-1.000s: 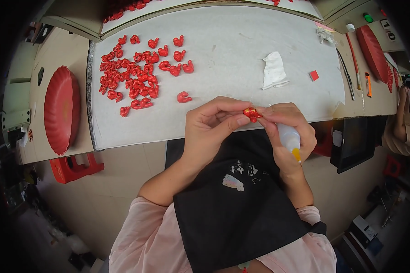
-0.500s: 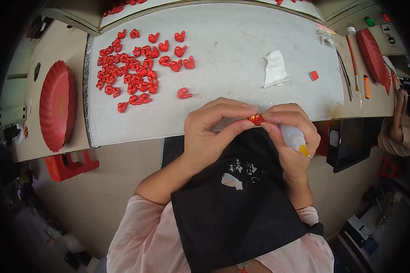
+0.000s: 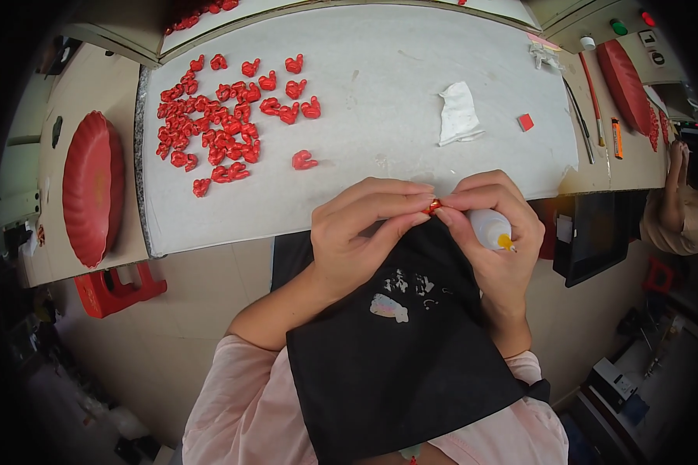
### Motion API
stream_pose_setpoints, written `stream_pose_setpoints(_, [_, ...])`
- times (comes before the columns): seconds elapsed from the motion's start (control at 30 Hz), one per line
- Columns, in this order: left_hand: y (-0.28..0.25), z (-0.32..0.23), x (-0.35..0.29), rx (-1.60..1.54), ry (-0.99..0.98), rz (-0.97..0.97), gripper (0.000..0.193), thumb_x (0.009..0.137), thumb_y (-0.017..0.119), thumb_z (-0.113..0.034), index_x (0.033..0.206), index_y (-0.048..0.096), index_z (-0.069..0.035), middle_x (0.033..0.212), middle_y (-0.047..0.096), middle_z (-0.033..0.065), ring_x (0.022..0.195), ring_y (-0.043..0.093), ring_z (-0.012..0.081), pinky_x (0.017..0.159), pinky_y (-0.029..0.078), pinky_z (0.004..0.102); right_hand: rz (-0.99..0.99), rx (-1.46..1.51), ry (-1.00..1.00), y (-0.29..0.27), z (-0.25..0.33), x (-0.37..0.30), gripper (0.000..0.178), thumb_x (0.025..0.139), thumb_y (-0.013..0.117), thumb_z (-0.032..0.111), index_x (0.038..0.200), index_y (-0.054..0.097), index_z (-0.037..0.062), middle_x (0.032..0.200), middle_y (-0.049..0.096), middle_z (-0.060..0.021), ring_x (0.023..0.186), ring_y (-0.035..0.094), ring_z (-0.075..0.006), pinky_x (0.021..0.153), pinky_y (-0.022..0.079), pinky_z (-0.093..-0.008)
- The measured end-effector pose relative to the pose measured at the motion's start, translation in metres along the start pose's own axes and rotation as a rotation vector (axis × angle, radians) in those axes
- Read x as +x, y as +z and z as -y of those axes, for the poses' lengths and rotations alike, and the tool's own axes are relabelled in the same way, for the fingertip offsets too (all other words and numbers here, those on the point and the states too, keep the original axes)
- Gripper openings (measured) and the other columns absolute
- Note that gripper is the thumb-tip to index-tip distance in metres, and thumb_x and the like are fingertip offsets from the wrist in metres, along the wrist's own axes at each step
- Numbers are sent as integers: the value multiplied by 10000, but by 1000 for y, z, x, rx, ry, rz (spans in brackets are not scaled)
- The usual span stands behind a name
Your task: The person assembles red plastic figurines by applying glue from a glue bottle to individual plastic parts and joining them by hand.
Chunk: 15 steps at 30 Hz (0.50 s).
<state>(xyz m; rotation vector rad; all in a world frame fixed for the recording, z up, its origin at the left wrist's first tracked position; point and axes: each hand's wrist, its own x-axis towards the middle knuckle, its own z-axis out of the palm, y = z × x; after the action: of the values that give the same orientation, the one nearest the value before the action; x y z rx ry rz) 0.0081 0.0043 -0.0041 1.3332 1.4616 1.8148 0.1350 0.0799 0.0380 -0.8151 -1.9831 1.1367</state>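
Note:
Over the near edge of the table, the fingertips of my left hand (image 3: 349, 236) and my right hand (image 3: 498, 267) pinch one small red figurine (image 3: 432, 206) with a touch of gold on it. Fingers cover most of the piece. Tucked in the palm of my right hand is a whitish squeeze bottle (image 3: 488, 228), its yellow tip toward me. A single red figurine (image 3: 305, 160) lies on the white sheet beyond my left hand. Farther left, many similar glossy red figurines (image 3: 223, 143) are grouped, some in a dense cluster.
White paper (image 3: 364, 101) covers the tabletop. On it lie a crumpled white cloth (image 3: 459, 116) and a small red block (image 3: 526, 122). Brushes (image 3: 594, 101) rest at the right, near a red scalloped tray (image 3: 625, 89). Another such tray (image 3: 93, 190) sits left. A co-worker's arm (image 3: 677, 182) shows far right.
Both hands still hold the figurine, which has turned and now shows less of itself. The squeeze bottle has tilted in my right hand. The whole view has shifted slightly.

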Motion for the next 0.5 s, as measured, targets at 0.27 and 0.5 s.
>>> stream_pose_setpoints(0.27, [1,-2,0,-79,-94,32,165,675,627,76,827,637,12,835,621,111,737,615,172,632,501,232,20,-19,-24,-2,-2,-1,155,616,693,-42,726,594,5,725,565,-74,636,552,-143,550,429,-227])
stream_pose_setpoints(0.5, [1,-2,1,64,-14,52,164,677,620,76,830,633,17,840,616,111,749,611,167,633,500,231,-5,16,-15,2,-10,-2,149,622,684,-48,726,591,4,727,567,-68,630,549,-135,546,425,-224])
